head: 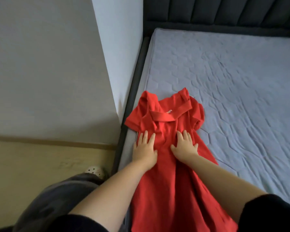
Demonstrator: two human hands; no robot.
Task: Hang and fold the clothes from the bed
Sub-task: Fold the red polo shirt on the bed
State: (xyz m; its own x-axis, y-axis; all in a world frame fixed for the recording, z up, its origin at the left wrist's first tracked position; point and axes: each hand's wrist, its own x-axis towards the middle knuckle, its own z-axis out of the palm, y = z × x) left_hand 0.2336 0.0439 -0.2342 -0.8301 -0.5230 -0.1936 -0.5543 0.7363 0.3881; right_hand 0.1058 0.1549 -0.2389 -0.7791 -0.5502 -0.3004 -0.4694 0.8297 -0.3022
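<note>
A red dress (167,181) lies spread along the left edge of the bed, its collar and short sleeves pointing away from me. White letters show near the neckline. My left hand (145,148) lies flat on the dress's left side, fingers straight, partly over the mattress edge. My right hand (185,144) presses flat on the chest of the dress, fingers spread. The lower skirt runs between my forearms toward me and out of view.
The light blue quilted mattress (233,91) stretches right and far. A dark padded headboard (224,12) stands behind it, and a dark bed frame (132,77) runs along the left. A grey wall (45,64) and wooden floor (40,164) lie left.
</note>
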